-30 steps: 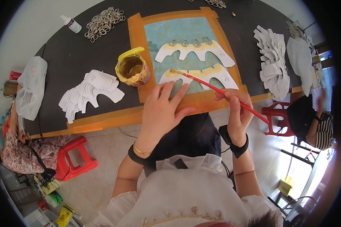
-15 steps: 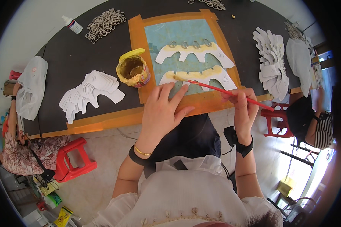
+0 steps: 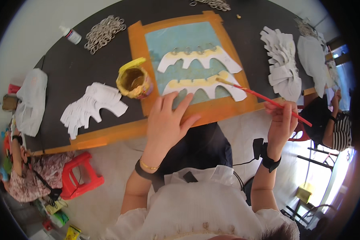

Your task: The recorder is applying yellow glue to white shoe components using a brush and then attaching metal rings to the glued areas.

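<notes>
My right hand (image 3: pixel 282 120) grips a red-handled brush (image 3: pixel 264 98), its bristles resting on the yellow-smeared upper edge of the nearer white cut-out piece (image 3: pixel 205 87). With fingers spread, my left hand (image 3: pixel 169 120) lies flat, fingertips on the lower left edge of that same piece. Beyond it on the blue sheet (image 3: pixel 176 34) is another white cut-out piece (image 3: pixel 225 63); its yellowish top strip carries several metal rings (image 3: pixel 201 51). An open tub of yellowish glue (image 3: pixel 135 82), crusted around its rim, stands left of the sheet.
Stacked white pieces lie at left (image 3: pixel 94 105) and right (image 3: pixel 283 64) on the dark table (image 3: pixel 84 72). A heap of metal rings (image 3: pixel 105 34) and a white bottle (image 3: pixel 71 35) sit far left. Plastic bags (image 3: pixel 31 102) hang by the edges. People sit at both sides; a red stool (image 3: pixel 82 176) is lower left.
My right hand has moved right, drawing the brush tip from the left part of the nearer piece toward its right part. My left hand stays pressed near the piece's left end.
</notes>
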The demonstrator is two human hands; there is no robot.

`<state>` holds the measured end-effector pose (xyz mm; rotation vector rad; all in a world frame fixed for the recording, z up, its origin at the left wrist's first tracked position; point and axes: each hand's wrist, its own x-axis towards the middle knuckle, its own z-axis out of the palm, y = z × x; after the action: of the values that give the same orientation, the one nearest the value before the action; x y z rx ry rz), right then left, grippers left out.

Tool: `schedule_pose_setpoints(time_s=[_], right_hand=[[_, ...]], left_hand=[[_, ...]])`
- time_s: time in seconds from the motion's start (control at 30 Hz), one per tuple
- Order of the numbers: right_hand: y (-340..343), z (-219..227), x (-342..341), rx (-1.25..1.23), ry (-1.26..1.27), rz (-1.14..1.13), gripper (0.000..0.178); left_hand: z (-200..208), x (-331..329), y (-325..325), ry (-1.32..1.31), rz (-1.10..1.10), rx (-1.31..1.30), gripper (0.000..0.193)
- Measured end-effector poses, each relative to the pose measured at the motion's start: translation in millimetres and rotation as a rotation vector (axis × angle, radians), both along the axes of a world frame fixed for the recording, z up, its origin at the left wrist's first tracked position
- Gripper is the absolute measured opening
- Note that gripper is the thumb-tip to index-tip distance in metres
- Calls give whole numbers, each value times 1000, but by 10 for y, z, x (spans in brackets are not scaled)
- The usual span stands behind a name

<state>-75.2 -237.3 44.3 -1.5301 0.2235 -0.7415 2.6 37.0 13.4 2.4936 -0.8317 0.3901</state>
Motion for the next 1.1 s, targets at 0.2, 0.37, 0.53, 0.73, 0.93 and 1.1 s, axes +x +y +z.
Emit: schedule_pose_setpoints(time_s=[0.2, 0.37, 0.53, 0.73, 0.93, 1.1], right_hand=[[82, 54, 140, 215, -170, 63, 25], [349, 283, 330, 227, -196, 8, 26], [670, 510, 445, -58, -370, 185, 29], [1269, 664, 595, -328, -322, 391, 17], [1543, 500, 847, -569, -130, 464, 8], [1469, 489, 763, -498, -36, 503, 6]], left_hand=[[-31, -1, 49, -1, 42, -70, 48], [-48, -17, 322, -254, 365, -454, 80], [-41, 256, 524, 88, 453, -625, 113], [-119, 256, 540, 115, 357, -617, 102], [-63, 255, 533, 87, 387, -466, 97], [0, 227, 488, 47, 409, -488, 80]])
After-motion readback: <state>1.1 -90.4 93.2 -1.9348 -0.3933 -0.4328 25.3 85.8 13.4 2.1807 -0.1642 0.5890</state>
